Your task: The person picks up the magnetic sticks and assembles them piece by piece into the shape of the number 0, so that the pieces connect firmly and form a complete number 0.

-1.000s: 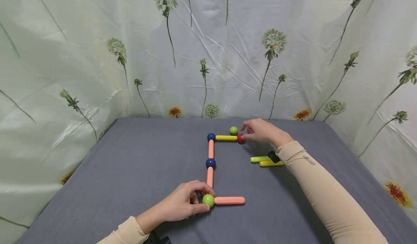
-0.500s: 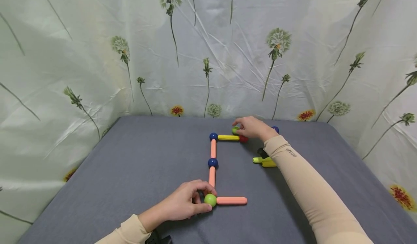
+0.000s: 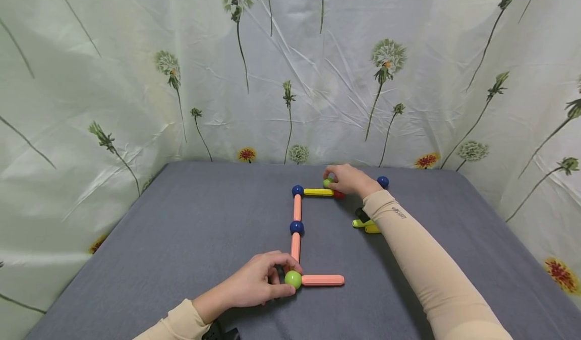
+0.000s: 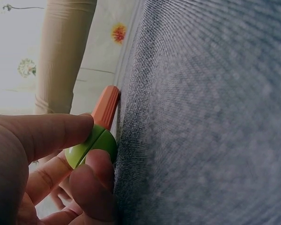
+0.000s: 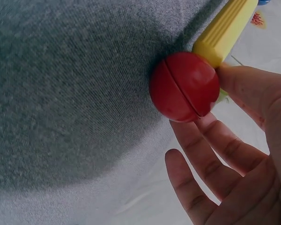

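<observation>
Glossy lime-green, the near seamed ball point(image 3: 292, 279), pinched by the left grip point(image 3: 256, 282), touches a ribbed salmon-pink stick point(image 3: 323, 280); the right grip point(image 3: 350, 179) pinches the far lime-green ball point(image 3: 327, 182).

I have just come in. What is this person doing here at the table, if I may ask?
The person is working with both hands on a grey cloth. The left hand pinches the near green ball, with a pink rod against it. The right hand holds the far green ball, just beyond the red ball at the yellow rod's end. A corner blue ball and a middle blue ball stand in the row between. A third blue ball lies apart, near the right wrist.
</observation>
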A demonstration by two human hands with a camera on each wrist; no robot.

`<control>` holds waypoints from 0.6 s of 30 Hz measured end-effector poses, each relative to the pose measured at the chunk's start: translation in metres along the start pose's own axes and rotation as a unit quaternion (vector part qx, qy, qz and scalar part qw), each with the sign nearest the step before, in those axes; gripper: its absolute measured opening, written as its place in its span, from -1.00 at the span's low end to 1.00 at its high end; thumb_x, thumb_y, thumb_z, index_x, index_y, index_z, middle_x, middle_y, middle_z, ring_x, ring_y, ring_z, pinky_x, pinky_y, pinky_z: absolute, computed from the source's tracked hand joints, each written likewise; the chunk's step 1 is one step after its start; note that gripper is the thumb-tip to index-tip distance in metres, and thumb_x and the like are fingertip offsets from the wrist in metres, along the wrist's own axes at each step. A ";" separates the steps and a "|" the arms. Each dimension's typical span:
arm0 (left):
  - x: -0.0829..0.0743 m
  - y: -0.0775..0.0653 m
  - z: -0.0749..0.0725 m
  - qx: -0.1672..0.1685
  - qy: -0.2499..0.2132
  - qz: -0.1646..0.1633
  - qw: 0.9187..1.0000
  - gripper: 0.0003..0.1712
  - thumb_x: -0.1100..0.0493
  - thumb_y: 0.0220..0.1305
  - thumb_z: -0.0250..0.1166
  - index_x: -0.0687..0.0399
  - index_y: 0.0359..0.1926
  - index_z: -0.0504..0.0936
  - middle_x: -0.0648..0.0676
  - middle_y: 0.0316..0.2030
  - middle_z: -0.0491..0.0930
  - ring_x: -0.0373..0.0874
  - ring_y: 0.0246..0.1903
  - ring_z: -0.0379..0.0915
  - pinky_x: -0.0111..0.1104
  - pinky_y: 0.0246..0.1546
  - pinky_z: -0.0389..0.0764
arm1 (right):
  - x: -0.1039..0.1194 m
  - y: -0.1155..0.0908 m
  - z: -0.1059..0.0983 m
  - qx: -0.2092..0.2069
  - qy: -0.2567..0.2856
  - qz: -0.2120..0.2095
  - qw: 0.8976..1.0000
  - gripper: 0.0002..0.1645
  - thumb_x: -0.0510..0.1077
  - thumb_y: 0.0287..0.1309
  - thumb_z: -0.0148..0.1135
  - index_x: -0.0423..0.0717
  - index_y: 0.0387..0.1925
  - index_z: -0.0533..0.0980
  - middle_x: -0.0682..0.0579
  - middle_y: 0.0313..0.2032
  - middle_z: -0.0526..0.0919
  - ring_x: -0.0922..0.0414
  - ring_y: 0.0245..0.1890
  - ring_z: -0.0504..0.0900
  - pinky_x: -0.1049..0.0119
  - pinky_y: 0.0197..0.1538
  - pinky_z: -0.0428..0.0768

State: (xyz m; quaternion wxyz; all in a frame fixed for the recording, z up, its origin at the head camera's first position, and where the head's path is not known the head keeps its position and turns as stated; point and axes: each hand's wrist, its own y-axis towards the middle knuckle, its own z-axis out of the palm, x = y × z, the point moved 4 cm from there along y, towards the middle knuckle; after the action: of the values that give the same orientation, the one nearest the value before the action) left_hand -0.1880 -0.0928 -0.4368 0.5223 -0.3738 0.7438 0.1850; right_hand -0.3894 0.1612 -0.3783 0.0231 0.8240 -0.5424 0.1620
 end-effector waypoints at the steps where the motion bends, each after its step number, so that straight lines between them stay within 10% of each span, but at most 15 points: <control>1: 0.000 0.000 0.000 0.000 0.002 0.002 1.000 -0.69 0.19 0.35 0.53 -0.23 0.04 0.75 -0.02 -0.12 0.60 -0.30 -0.62 0.40 -0.47 -0.68 0.44 | 0.000 0.000 0.000 0.001 0.002 0.003 1.000 -0.66 -0.12 0.57 0.22 -0.10 0.25 0.57 -0.18 0.01 0.71 0.01 -0.15 0.65 0.07 -0.01 0.67; 18: 0.002 0.000 0.000 -0.001 0.000 0.007 1.000 -0.68 0.20 0.35 0.53 -0.22 0.06 0.74 -0.02 -0.13 0.60 -0.31 -0.62 0.40 -0.47 -0.68 0.43 | -0.004 -0.007 -0.008 -0.013 0.047 0.000 0.999 -0.69 -0.09 0.57 0.25 -0.08 0.21 0.56 -0.16 -0.04 0.74 0.04 -0.20 0.67 0.17 -0.11 0.64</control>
State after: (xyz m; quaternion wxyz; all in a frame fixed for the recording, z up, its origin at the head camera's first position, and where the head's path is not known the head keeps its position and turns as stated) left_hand -0.1885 -0.0934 -0.4390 0.5208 -0.3690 0.7462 0.1891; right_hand -0.3866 0.1690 -0.3708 0.0592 0.8149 -0.5430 0.1939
